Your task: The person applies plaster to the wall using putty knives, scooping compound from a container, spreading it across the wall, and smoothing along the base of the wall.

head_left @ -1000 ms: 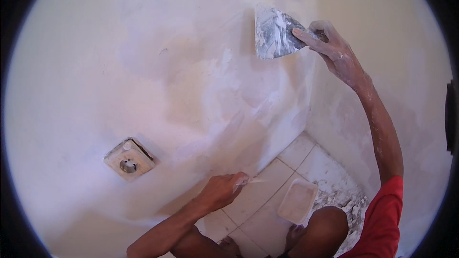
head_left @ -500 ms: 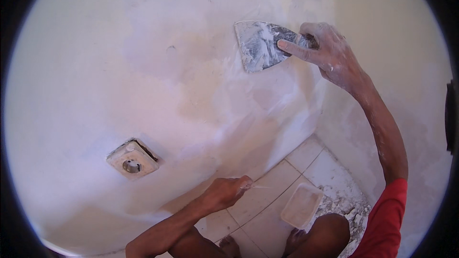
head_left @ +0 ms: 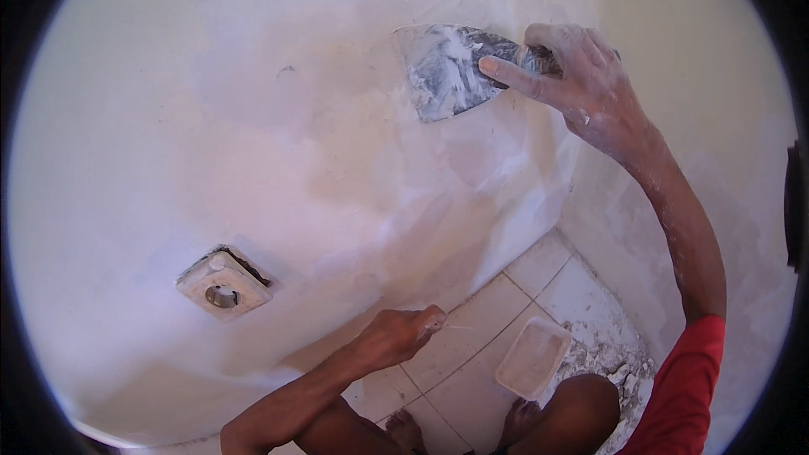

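My right hand [head_left: 581,76] is wrapped round the handle of a putty knife [head_left: 447,67], one finger stretched along its blade. White filler smears the broad dark blade, whose wide edge lies against the pale wall [head_left: 337,160]. Low in front of me, my left hand [head_left: 406,335] is closed in a fist. From it a thin, pale, edge-on sliver [head_left: 459,328] sticks out to the right; what it belongs to is hidden in the fingers. Patches of whiter and greyer filler cover the wall around the blade.
A loose power socket [head_left: 223,285] hangs tilted out of the wall at lower left. On the tiled floor [head_left: 459,362] stands a whitish rectangular tub [head_left: 533,357], beside crumbled debris [head_left: 619,371] in the corner. My knees and feet are close below. Another wall [head_left: 683,76] rises at right.
The putty knife in my right hand has slid slightly left and up along the wall. My left hand stays nearly still. The view has shifted a little.
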### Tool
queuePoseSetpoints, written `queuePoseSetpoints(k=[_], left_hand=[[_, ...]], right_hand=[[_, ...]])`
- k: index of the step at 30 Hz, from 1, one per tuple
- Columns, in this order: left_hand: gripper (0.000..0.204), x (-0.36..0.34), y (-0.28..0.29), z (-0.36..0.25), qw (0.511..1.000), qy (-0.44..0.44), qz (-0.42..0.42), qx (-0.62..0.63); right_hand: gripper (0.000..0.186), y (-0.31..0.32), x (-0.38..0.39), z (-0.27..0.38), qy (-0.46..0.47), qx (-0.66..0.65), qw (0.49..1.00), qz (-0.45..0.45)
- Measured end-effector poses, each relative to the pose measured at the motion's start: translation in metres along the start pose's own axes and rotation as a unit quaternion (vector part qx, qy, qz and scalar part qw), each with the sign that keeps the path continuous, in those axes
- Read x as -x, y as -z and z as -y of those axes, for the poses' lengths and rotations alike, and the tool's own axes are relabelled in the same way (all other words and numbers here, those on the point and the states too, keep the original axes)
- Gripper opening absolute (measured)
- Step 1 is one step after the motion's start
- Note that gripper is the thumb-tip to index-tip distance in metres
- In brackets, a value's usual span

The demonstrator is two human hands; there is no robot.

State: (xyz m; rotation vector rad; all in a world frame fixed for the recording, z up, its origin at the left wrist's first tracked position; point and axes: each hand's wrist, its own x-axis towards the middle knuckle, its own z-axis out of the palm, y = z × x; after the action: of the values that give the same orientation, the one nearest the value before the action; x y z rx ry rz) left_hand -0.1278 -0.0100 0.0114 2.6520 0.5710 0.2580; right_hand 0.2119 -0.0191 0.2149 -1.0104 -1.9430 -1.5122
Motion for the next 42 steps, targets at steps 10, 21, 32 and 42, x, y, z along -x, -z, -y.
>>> queuePoseSetpoints(k=[10, 21, 32, 42], left_hand=[[0.021, 0.009, 0.001, 0.016, 1.0, 0.021, 0.009, 0.019], [0.02, 0.016, 0.004, 0.018, 0.999, 0.042, 0.009, 0.026], [0.023, 0.015, 0.004, -0.012, 0.95, 0.173, -0.159, 0.206], [0.021, -0.041, 0.009, -0.045, 0.566, 0.135, -0.216, 0.785]], right_hand=[[0.064, -0.036, -0.001, -0.016, -0.031, -0.004, 0.999, 0.029], [0.075, -0.059, 0.048, -0.063, -0.087, -0.028, 0.993, 0.069], [0.042, 0.046, 0.137, 0.091, -0.629, -0.653, 0.421, 0.041], [0.041, 0.069, 0.147, 0.162, -0.418, -0.671, 0.609, 0.062]])
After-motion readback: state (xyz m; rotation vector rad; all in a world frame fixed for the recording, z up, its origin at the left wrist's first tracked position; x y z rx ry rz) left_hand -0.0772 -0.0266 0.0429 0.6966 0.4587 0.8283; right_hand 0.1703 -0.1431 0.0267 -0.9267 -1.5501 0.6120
